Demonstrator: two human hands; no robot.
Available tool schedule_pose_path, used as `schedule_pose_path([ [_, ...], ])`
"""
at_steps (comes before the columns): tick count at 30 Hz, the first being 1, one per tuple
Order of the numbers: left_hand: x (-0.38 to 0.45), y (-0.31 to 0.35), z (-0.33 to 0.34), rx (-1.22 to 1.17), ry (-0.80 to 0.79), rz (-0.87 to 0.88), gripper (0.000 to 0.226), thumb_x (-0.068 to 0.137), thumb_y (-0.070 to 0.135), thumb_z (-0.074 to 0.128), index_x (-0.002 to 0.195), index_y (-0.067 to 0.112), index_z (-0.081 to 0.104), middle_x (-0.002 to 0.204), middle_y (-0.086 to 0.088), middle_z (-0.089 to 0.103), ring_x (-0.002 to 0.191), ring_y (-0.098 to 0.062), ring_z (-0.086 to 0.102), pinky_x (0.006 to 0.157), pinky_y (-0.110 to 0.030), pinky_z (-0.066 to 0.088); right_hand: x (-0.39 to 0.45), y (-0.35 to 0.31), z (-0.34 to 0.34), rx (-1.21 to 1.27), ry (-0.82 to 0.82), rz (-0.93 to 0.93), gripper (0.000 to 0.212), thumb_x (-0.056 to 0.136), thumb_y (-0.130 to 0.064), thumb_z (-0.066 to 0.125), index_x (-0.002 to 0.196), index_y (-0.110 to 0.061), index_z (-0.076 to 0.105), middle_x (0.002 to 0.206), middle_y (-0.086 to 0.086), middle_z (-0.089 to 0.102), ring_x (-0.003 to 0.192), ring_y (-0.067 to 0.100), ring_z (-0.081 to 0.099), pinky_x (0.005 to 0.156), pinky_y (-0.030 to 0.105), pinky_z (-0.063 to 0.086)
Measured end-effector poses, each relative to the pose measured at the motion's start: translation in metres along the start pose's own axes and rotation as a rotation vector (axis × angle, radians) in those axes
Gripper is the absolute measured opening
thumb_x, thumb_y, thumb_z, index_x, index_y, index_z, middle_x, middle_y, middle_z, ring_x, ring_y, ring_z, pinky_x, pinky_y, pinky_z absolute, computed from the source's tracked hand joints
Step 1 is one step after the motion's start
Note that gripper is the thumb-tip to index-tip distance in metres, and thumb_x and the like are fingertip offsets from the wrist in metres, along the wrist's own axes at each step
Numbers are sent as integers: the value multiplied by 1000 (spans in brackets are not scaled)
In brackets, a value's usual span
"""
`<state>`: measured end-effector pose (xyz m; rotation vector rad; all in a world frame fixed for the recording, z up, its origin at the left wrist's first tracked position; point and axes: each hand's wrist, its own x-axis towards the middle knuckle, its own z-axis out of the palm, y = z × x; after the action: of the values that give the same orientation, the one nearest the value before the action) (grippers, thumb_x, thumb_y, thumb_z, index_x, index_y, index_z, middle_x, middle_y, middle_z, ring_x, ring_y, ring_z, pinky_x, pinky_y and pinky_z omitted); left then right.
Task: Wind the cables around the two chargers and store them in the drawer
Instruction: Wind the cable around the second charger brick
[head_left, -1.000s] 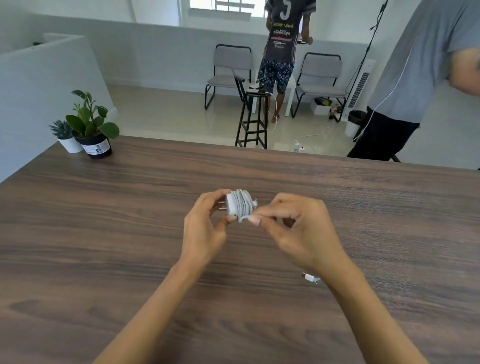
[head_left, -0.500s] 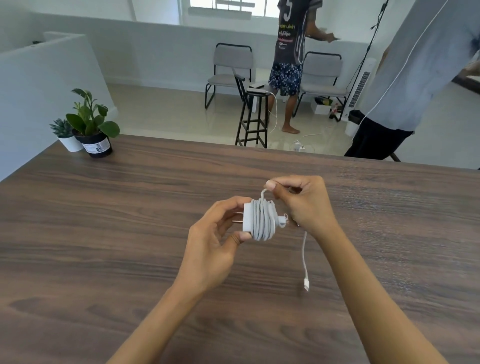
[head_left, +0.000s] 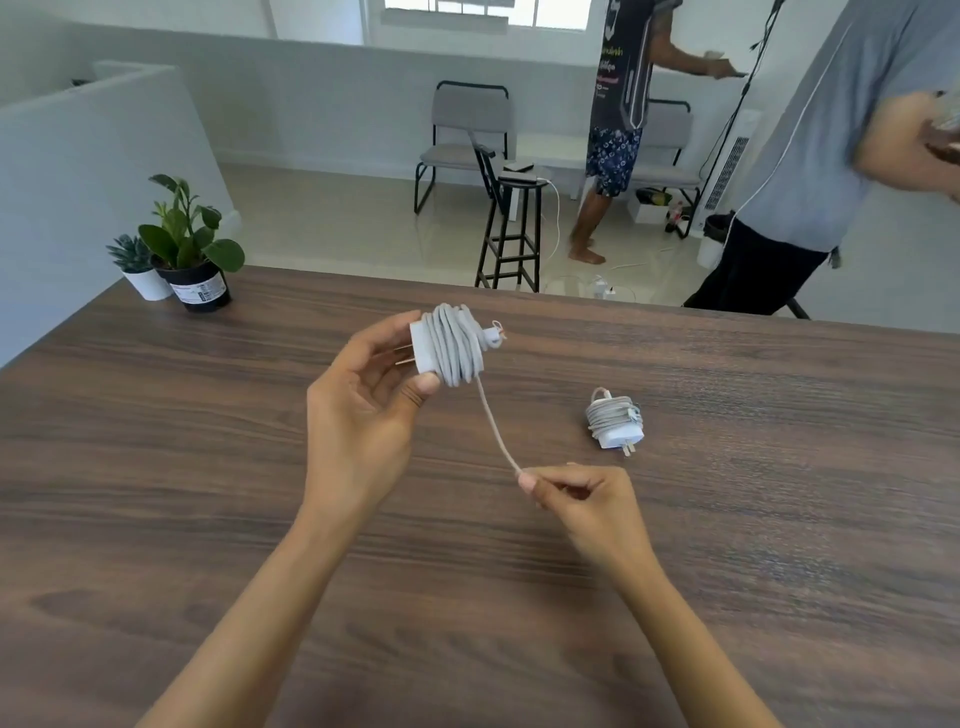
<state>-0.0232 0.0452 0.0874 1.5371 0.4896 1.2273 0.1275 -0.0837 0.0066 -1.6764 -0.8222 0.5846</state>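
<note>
Two white chargers on view. One charger (head_left: 423, 349) held above the wooden table (head_left: 156, 467), body almost fully covered by wound grey cable (head_left: 456, 345), metal prongs pointing toward the palm. Gripped by the left hand (head_left: 358, 415), thumb pressing under the body, fingers curled behind it. One loose stretch of the cable running down and to the right, pinched at its end by the right hand (head_left: 582, 499), between thumb and curled fingers, just above the tabletop. Second charger (head_left: 615, 423) lying on the table, right of both hands, cable wound around it, prongs toward the near side. Farther left, near the table corner, two potted plants (head_left: 182, 249). Behind the table, black stool (head_left: 511, 228), grey chairs (head_left: 467, 135), two standing persons.
</note>
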Motion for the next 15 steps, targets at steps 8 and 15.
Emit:
schedule_pose_path([
  [8, 5, -31, 7, 89, 79, -94, 41, 81, -7, 67, 117, 11, 59, 107, 8, 67, 101, -3, 65, 89, -17, 50, -29, -32, 6, -451, -168, -373, 10, 76, -31, 76, 87, -32, 77, 62, -17, 57, 57, -1, 52, 55, 19, 40],
  [15, -4, -54, 10, 230, 19, -91, 45, 78, -9, 68, 118, 10, 58, 112, -2, 66, 105, -9, 64, 93, -26, 52, -26, -73, -13, -532, -140, -558, 7, 78, -28, 73, 83, -30, 77, 66, -10, 62, 58, 3, 55, 52, 25, 44],
])
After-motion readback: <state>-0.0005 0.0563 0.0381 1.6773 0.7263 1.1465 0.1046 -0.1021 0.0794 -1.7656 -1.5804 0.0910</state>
